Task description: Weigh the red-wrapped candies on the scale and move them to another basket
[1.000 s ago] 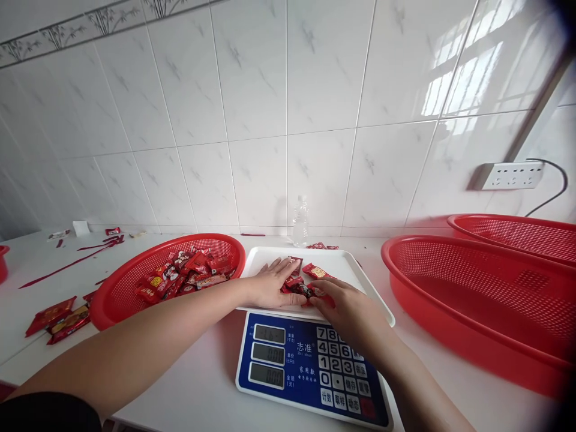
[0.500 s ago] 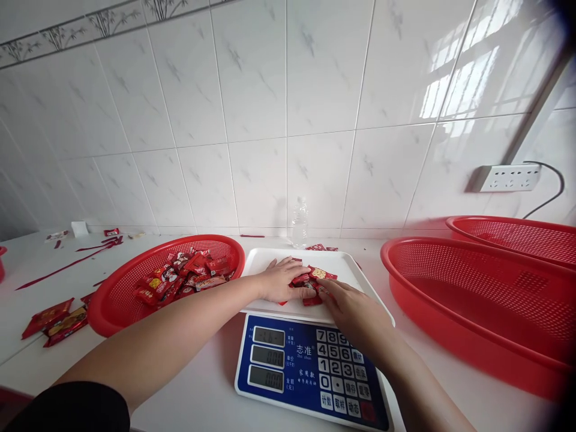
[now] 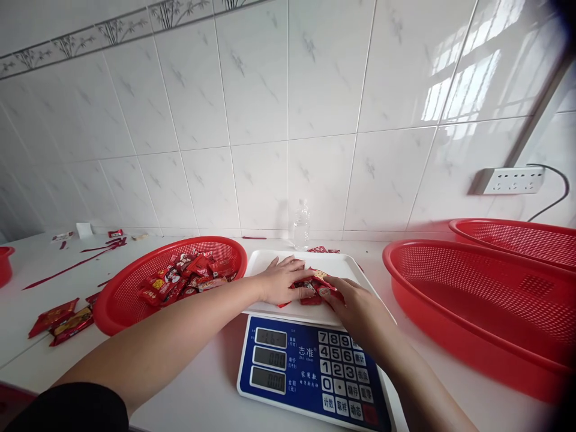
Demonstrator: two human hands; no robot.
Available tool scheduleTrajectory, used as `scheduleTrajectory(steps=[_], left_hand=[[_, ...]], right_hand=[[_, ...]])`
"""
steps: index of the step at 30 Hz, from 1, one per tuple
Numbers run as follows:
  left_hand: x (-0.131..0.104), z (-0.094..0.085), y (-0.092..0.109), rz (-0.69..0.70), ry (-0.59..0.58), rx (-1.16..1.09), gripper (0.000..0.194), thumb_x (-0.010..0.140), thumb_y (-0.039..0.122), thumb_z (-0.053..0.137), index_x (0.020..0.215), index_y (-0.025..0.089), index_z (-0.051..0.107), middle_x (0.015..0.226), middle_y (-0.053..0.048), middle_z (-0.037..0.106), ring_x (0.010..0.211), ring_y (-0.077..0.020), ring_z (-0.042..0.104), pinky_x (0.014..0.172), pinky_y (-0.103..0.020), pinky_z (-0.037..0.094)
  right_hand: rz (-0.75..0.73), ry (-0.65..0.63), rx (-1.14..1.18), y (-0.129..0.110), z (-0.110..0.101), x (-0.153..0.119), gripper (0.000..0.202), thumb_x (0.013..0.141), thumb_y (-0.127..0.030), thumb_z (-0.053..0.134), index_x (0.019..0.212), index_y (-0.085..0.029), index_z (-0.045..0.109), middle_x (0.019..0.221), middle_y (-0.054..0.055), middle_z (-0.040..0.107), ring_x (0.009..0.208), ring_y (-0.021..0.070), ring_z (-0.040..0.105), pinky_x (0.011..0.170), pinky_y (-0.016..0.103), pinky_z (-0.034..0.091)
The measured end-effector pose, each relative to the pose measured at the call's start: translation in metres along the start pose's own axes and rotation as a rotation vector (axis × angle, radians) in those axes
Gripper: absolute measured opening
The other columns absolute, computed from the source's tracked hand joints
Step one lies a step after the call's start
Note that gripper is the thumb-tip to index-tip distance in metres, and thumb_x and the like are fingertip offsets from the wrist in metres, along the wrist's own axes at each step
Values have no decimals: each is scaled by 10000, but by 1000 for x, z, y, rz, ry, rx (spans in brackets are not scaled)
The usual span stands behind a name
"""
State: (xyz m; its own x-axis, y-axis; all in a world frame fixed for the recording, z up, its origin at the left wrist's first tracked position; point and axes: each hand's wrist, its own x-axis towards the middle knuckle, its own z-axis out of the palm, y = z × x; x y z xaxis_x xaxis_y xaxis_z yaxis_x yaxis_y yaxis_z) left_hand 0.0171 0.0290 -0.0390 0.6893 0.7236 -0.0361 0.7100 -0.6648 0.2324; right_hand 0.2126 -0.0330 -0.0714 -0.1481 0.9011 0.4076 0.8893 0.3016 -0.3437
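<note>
Several small red snack packets (image 3: pixel 310 299) lie in a loose heap on the white tray (image 3: pixel 360 277) of a weighing scale (image 3: pixel 310 354). My left hand (image 3: pixel 279 282) lies flat over the heap's left side, fingers spread and thumb along the near edge. From the right, my right hand (image 3: pixel 353 298) curls its fingers and thumb around packets at that end; a yellow-printed wrapper shows by its fingertips. Parts of the heap are hidden under both hands. The scale's blue panel has three displays on the left and a keypad on the right.
A red perforated basket (image 3: pixel 114 285) holding more packets stands left of the scale. Loose packets (image 3: pixel 72 324) lie beside it. At right are two red baskets (image 3: pixel 454 324). A clear bottle (image 3: pixel 301 227) stands behind the tray, near the tiled wall. A power strip (image 3: pixel 513 180) hangs at right.
My right hand has closed in on the packets at the heap's right end, and the yellow-printed packet is more covered. My left hand stays on the heap. The view has shifted slightly.
</note>
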Motion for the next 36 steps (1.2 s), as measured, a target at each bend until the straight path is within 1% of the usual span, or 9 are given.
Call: scheduleTrajectory(steps=[5, 9, 13, 15, 19, 24, 26, 32, 36], left_hand=[[-3, -3, 5, -42, -93, -43, 715, 926, 686, 217, 1499, 264, 283, 1607, -83, 138, 1473, -310, -7, 1144, -596, 31], [-13, -16, -1, -117, -40, -152, 702, 937, 663, 220, 1508, 255, 253, 1607, -67, 140, 1476, -290, 1, 1168, -537, 43], [-40, -42, -35, -290, 199, -209, 537, 966, 526, 278, 1423, 257, 365, 1562, -42, 298, 1423, -215, 263, 1144, -352, 252], [-63, -54, -61, -424, 221, -187, 495, 962, 466, 247, 1336, 202, 434, 1442, -96, 462, 1306, -228, 435, 1063, -346, 367], [-121, -66, -107, -684, -12, -171, 290, 818, 356, 428, 951, 175, 612, 953, -92, 686, 883, -240, 645, 747, -336, 526], [-179, -52, -129, -865, -439, -149, 137, 466, 247, 704, 500, 180, 590, 472, -24, 550, 514, -213, 554, 524, -315, 485], [-190, -45, -131, -885, -477, -167, 137, 460, 251, 706, 530, 184, 609, 497, -19, 564, 522, -198, 548, 533, -296, 482], [-191, -37, -125, -856, -457, -398, 394, 645, 441, 660, 984, 242, 689, 874, -44, 702, 699, -197, 647, 577, -252, 514], [-182, -33, -119, -813, -411, -424, 408, 706, 529, 632, 988, 240, 687, 931, -48, 704, 741, -189, 647, 596, -236, 506]], right_hand=[[-3, 19, 13, -2, 0, 1, 359, 935, -316, 398, 1191, -266, 644, 1176, 52, 704, 933, 243, 703, 692, 348, 539], [5, 59, -3, -4, -3, 0, 357, 914, -329, 442, 1198, -259, 648, 1147, 71, 716, 1006, 276, 681, 746, 386, 544], [-50, 143, -6, -3, -2, -1, 358, 912, -351, 440, 1175, -264, 666, 1063, 68, 742, 954, 272, 695, 712, 375, 550], [-73, 178, 11, -2, 0, -1, 358, 913, -376, 438, 1163, -273, 673, 1047, 58, 747, 911, 261, 705, 684, 360, 552], [-92, 215, 30, -2, 3, -2, 354, 908, -422, 445, 1147, -311, 681, 1020, 34, 753, 865, 247, 711, 633, 334, 548], [-64, 213, 11, -1, 6, -3, 357, 906, -437, 448, 1135, -317, 694, 1023, 35, 754, 832, 242, 719, 582, 316, 545], [-69, 194, 7, -1, 7, -3, 355, 908, -440, 455, 1157, -329, 682, 1035, 25, 754, 815, 233, 722, 558, 302, 538], [-69, 207, -2, -1, 10, -1, 365, 893, -443, 467, 1149, -307, 690, 1022, 24, 760, 820, 246, 726, 595, 330, 553], [-75, 209, -7, -1, 10, -1, 366, 894, -445, 461, 1137, -309, 698, 983, 28, 767, 767, 243, 726, 562, 320, 540]])
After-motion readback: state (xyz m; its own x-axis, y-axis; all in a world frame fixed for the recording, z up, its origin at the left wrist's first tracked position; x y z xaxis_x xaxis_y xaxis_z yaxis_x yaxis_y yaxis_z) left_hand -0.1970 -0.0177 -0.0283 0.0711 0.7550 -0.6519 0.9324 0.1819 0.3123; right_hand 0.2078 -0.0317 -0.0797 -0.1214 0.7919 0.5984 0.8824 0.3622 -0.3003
